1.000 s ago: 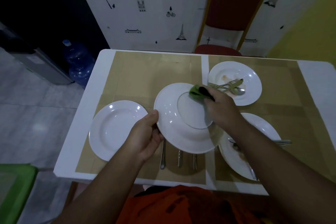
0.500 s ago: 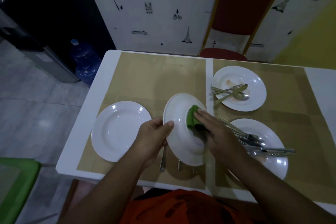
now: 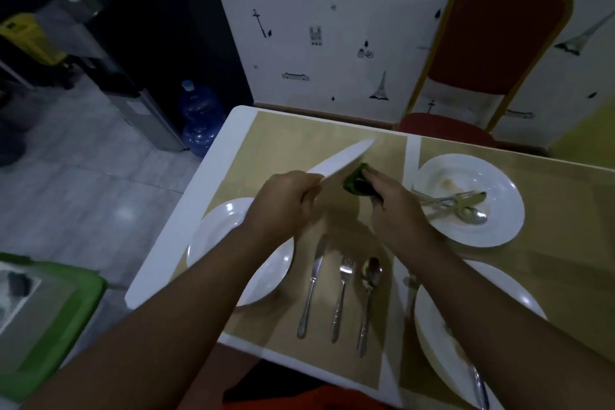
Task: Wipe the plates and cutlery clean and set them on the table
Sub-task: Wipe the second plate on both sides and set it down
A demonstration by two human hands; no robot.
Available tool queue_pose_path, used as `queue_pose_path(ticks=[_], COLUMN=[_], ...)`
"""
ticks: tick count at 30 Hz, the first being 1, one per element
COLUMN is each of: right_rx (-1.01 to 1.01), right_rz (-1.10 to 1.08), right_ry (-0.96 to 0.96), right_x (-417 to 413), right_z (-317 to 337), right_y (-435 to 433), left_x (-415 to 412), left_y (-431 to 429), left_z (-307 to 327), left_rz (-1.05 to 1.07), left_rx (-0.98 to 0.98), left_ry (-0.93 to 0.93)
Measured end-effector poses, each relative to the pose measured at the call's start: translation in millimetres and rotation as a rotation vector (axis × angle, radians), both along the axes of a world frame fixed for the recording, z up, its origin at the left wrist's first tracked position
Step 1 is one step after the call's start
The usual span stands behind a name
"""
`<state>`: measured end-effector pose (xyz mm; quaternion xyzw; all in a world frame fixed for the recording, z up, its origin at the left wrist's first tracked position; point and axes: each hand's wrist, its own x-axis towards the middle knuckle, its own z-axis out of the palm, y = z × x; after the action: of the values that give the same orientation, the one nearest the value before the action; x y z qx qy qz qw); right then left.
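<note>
Above the counter (image 3: 186, 226), my left hand (image 3: 286, 200) grips the white plate (image 3: 342, 160) by its near rim, edge-on and slanting away rightward, while my right hand (image 3: 396, 206), just beside it, holds the green cloth (image 3: 354, 181) against its face.

arms (image 3: 186, 309): bare from each wrist back
clothing: orange fabric (image 3: 312, 399), low behind the left hand (image 3: 286, 200), between both arms

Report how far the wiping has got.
Done: the left plate looks clean, knife, fork and spoon laid beside it. In hand: the left hand grips a tilted plate while the right hand holds the green cloth against it. Left: the stained far plate and the near plate, both holding cutlery.
</note>
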<state>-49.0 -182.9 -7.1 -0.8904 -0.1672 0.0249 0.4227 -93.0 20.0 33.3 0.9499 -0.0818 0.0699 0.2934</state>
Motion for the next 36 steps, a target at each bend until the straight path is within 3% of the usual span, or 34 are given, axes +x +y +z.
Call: queue_pose_path(ticks=[5,14,25,36], right_rx=[-0.053,-0.242,-0.483,-0.415], right_rz=[-0.007,-0.098,0.086,0.06], right_ry=[0.08,0.197,0.228,0.221], right_x=[29,78,63,44], right_z=[-20,-64,-114,-111], right_y=[44,100,120,116], left_x=[26,83,95,80], left_y=[44,122,147,133], left_z=[-27,-91,-134,-129], left_rz=[-0.065,-0.167,-0.164,-0.108], left_rx=[0.178,0.295,0.241,0.132], left_ry=[0.097,0.085,0.35,0.252])
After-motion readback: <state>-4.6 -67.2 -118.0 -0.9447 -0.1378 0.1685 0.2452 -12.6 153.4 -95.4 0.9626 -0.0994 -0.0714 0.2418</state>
